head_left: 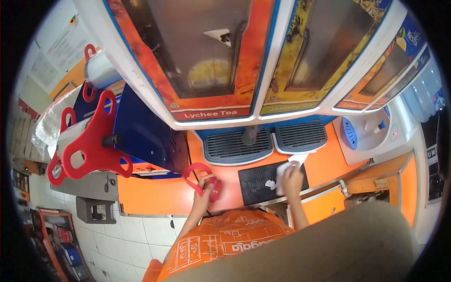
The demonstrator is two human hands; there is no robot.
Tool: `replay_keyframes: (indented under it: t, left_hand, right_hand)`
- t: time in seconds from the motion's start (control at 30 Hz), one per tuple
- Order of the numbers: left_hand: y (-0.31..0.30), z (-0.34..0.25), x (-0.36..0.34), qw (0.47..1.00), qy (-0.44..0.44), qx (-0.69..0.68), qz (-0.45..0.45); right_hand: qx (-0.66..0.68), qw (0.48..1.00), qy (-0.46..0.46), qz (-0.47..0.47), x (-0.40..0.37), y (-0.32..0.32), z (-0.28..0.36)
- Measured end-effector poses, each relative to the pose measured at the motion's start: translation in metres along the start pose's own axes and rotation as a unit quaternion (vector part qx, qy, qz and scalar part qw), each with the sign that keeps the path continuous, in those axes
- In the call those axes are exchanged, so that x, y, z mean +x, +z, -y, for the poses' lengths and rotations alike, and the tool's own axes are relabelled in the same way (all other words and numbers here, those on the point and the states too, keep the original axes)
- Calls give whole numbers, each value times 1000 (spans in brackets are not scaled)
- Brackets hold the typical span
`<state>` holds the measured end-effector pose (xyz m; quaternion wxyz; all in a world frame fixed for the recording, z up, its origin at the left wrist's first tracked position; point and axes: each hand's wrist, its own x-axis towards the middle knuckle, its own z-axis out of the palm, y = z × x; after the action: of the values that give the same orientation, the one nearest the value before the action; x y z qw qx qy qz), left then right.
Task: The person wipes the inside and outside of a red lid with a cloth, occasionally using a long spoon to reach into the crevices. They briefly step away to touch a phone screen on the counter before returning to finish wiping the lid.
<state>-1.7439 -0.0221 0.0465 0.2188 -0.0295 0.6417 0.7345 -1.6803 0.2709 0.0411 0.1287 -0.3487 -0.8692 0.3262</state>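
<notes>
My left hand is closed round a red plastic piece with a looped end, held over the orange counter. Over at the right, my right hand grips a white cloth or tissue above a black mat. A small crumpled white scrap lies on the mat beside it. Behind the mat, another white piece shows near the right drip tray. The left drip tray stands behind and between my hands.
Drink dispensers rise behind the trays. A large red and white device stands at the left by a dark blue panel. At the right are a white water dispenser and an open cabinet. White floor tiles show below.
</notes>
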Motion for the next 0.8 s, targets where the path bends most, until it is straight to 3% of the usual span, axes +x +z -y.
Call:
replay_keyframes:
  t: [0.03, 0.07, 0.13, 0.2, 0.23, 0.33, 0.4, 0.47, 0.5, 0.6, 0.63, 0.67, 0.8]
  left_hand:
    - [1, 9, 2, 983, 96, 154, 13]
    - [1, 19, 3, 933, 190, 303, 26]
    - [4, 38, 8, 901, 199, 385, 16]
    - [7, 47, 14, 773, 290, 563, 34]
    - [8, 44, 14, 752, 293, 589, 44]
    - [12, 46, 20, 722, 290, 627, 36]
    - [10, 46, 23, 724, 281, 630, 27]
    - [11, 42, 24, 729, 271, 627, 50]
    - [11, 41, 23, 730, 268, 627, 54]
    - [8, 38, 18, 742, 278, 608, 54]
    - [6, 38, 15, 769, 289, 567, 63]
    - [7, 32, 10, 794, 298, 525, 73]
    - [9, 14, -12, 829, 357, 427, 55]
  right_hand:
    - [-92, 992, -15, -87, 13, 2, -18]
    - [-158, 985, 38, -63, 26, 5, -38]
    - [-170, 980, 51, -85, 43, 14, -53]
    - [-201, 978, -3, -62, 56, 19, -63]
    - [-180, 979, -51, -78, 61, 24, -67]
    - [-164, 976, -81, -119, 61, 28, -76]
    - [-119, 982, -68, -132, 51, 15, -58]
    - [-63, 966, -186, -166, 36, 0, -49]
    - [10, 974, -195, -115, 23, -6, -40]
    - [-16, 951, -310, -6, -17, 3, -24]
    - [14, 951, -307, 37, -29, 15, -17]
    - [-46, 942, -327, 59, -35, 31, -24]
    - [-80, 943, -318, 58, -25, 58, -44]
